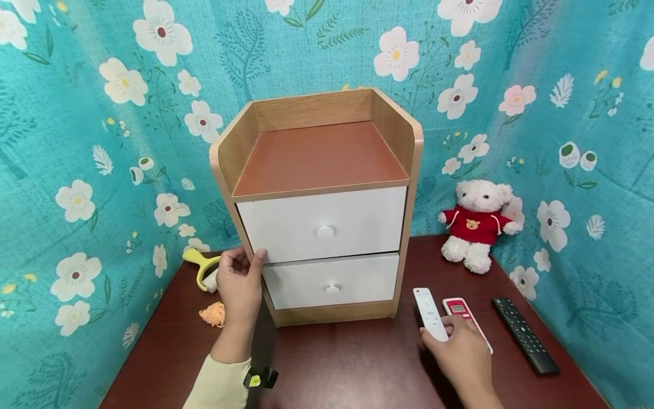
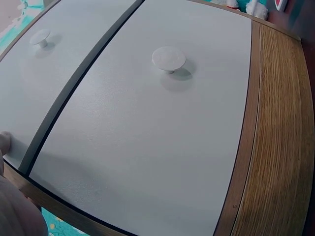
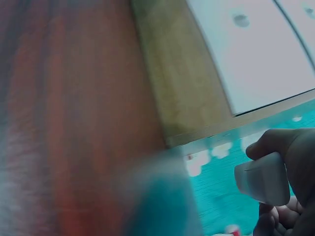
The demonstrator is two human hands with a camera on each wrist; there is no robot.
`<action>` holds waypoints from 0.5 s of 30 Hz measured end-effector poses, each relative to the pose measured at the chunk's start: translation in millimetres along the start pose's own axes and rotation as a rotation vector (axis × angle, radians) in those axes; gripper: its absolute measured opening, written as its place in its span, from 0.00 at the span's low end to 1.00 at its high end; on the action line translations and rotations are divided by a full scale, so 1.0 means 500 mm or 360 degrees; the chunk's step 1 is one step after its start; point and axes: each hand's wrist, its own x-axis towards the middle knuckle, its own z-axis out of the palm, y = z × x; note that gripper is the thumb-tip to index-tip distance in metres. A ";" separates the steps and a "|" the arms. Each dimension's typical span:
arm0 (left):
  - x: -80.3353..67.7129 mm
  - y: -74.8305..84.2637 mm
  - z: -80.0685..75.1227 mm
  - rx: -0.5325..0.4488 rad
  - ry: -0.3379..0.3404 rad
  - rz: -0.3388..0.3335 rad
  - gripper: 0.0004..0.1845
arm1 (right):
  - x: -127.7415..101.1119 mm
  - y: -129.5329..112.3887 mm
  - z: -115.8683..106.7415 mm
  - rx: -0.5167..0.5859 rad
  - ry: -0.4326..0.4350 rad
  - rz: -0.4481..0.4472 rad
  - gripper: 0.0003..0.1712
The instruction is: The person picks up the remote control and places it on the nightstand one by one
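Observation:
A small wooden cabinet [image 1: 317, 153] with two white drawers stands on the dark red-brown table. My left hand [image 1: 241, 287] rests at its left side, the thumb against the front edge near the gap between the upper drawer [image 1: 291, 224] and the lower drawer [image 1: 306, 284]. In the left wrist view the round drawer knob [image 2: 169, 59] shows large, and both drawers look closed. To the right of the cabinet, my right hand [image 1: 462, 355] grips a white remote control [image 1: 430, 312] by its lower end. The right wrist view shows the remote's end [image 3: 263, 179] between thumb and fingers.
A red-and-white remote [image 1: 462, 309] and a black remote [image 1: 525, 335] lie right of the right hand. A white teddy bear [image 1: 475, 224] in a red sweater sits behind them. Left of the cabinet are a yellow peeler [image 1: 201, 266] and an orange yarn-like clump [image 1: 213, 314].

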 end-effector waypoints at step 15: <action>0.004 0.003 0.001 0.0022 0.0004 -0.0050 0.20 | 0.001 -0.130 -0.199 0.0160 0.0115 0.0078 0.38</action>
